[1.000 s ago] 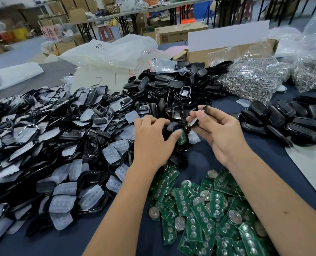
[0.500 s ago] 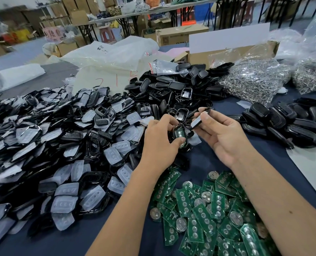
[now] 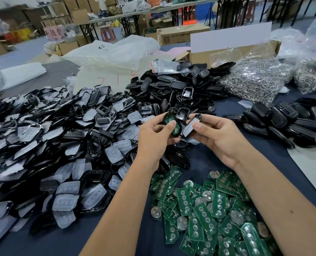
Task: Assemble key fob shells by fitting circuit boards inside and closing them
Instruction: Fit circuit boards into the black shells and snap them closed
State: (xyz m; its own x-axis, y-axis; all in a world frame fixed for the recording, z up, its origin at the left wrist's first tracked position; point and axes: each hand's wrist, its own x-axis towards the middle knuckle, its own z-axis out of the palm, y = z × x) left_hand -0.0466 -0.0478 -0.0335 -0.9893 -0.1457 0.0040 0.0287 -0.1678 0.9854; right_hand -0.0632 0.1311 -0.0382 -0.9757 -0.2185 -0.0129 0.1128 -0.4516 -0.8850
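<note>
table (image 3: 205, 159): dark blue cloth | on it: black shell halves (image 3: 42, 145); green circuit boards (image 3: 205, 206); bagged metal rings (image 3: 255, 78)

**One head camera, looking forward and down**

You have a single wide-angle view from your head, tilted down over the dark blue cloth-covered table (image 3: 218, 157). Your forearms enter from the bottom edge, close to the lens; the warehouse background curves at the top.
</note>
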